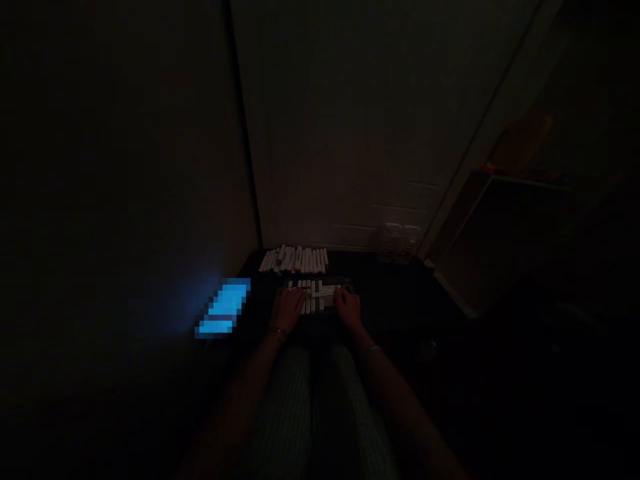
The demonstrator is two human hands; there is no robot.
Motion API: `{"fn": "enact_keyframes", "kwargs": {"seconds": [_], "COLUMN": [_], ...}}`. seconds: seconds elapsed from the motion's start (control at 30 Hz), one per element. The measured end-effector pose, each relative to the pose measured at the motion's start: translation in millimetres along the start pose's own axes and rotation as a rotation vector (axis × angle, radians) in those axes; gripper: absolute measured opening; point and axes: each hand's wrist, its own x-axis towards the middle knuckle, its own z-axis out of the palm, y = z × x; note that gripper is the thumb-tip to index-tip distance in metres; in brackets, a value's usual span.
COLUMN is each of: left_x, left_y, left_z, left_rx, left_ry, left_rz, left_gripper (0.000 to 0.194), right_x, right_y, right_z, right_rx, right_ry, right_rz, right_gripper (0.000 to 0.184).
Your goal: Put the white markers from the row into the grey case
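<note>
The scene is very dark. Rows of white markers (pixel 313 303) stand side by side in a dark tray (pixel 350 283) on the table in front of me. My left hand (pixel 289 310) lies over the tray's left part, its fingers stretched onto the markers. At the tray's right side, my right hand (pixel 349 308) has its fingers closed on the end of a white marker (pixel 326 292) lying crosswise. The other end of that marker, with a green spot, reaches close to my left fingertips. Whether those fingertips touch it is hard to see.
Behind the tray lies a pile of loose white markers (pixel 295 259) on the dark table (pixel 400 293). Clear containers (pixel 400 241) stand at the back right by the wall. A bright blue pixelated screen (pixel 225 308) glows at the left. A shelf (pixel 530 180) stands farther right.
</note>
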Motion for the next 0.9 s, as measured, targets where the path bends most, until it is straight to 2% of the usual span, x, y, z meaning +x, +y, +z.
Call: {"fn": "enact_keyframes", "kwargs": {"seconds": [0.9], "left_x": [-0.9], "left_y": [-3.4], "left_z": [1.2], "left_rx": [0.007], "left_ry": [0.035], "left_rz": [0.038], "left_gripper": [0.03], "right_x": [-1.6], "right_y": [-1.7], "right_z": [0.4], "right_rx": [-0.025], "right_ry": [0.014], "right_rz": [-0.029], "right_gripper": [0.037]}}
